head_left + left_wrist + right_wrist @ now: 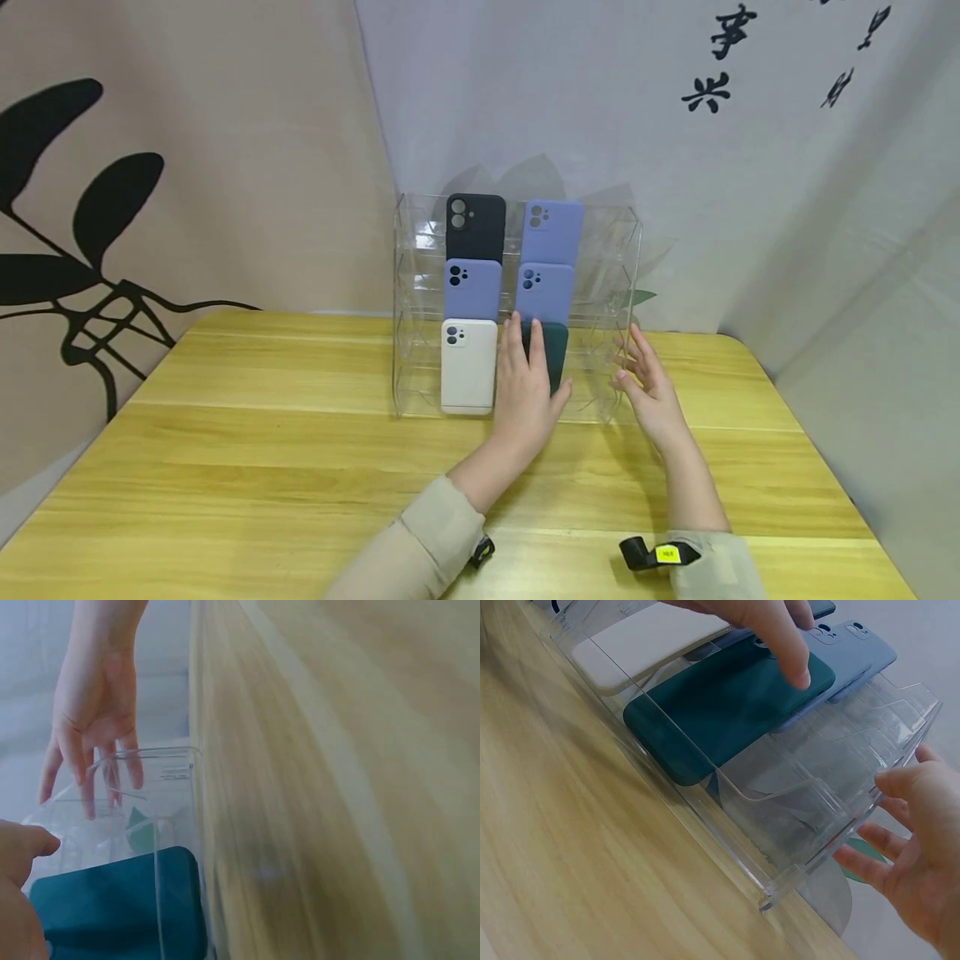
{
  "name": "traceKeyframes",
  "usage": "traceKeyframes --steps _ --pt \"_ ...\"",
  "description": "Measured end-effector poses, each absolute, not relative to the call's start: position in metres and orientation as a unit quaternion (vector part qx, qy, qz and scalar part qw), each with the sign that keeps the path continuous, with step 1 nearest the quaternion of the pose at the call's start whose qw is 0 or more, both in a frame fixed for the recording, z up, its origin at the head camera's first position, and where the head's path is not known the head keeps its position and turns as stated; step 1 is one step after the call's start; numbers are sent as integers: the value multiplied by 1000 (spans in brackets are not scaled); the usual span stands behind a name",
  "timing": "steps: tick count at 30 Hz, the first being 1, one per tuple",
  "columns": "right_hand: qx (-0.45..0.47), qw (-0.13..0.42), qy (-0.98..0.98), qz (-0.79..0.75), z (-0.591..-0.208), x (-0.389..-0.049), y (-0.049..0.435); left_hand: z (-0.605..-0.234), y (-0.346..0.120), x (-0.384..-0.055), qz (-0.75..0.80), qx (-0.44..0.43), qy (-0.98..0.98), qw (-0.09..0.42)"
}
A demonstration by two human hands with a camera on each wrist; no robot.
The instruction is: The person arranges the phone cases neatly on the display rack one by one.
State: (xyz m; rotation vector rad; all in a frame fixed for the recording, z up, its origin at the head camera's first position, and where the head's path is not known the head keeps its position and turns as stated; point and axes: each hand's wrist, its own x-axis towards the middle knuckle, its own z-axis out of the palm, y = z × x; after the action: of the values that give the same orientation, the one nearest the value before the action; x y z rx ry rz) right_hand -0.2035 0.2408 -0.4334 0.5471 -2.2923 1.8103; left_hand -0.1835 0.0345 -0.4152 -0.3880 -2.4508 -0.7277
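Observation:
A clear acrylic tiered stand (pixel 592 400) holds several phone cases upright in two columns. In front of the dark green phone case (pixel 556 350), my left hand (pixel 522 392) lies with straight fingers pointing up, the tips near its top edge. Its thumb is spread to the right. At the stand's right side panel is my right hand (pixel 654 396), fingers loosely bent and spread. The right wrist view shows its thumb (pixel 904 784) at the panel's edge and its fingers on the outer side. To the left of the green case stands a white phone case (pixel 468 367).
Two lilac cases (pixel 552 229) stand one above the other in the right column. Left of them, a black case (pixel 476 229) is over another lilac case (pixel 472 290). The wooden table (pixel 262 467) meets a printed cloth backdrop (pixel 525 100) behind the stand.

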Motion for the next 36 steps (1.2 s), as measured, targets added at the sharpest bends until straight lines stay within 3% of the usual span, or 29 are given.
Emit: traceKeyframes --steps 15,28,36 --pt "182 90 -764 612 -434 -206 236 -397 -10 -159 -340 -217 -881 248" --pt "144 86 -790 590 -425 -200 236 -390 -84 -135 -329 -252 -885 213" --pt "138 119 -825 534 -418 -182 250 -396 -139 -117 -276 -263 -906 184"
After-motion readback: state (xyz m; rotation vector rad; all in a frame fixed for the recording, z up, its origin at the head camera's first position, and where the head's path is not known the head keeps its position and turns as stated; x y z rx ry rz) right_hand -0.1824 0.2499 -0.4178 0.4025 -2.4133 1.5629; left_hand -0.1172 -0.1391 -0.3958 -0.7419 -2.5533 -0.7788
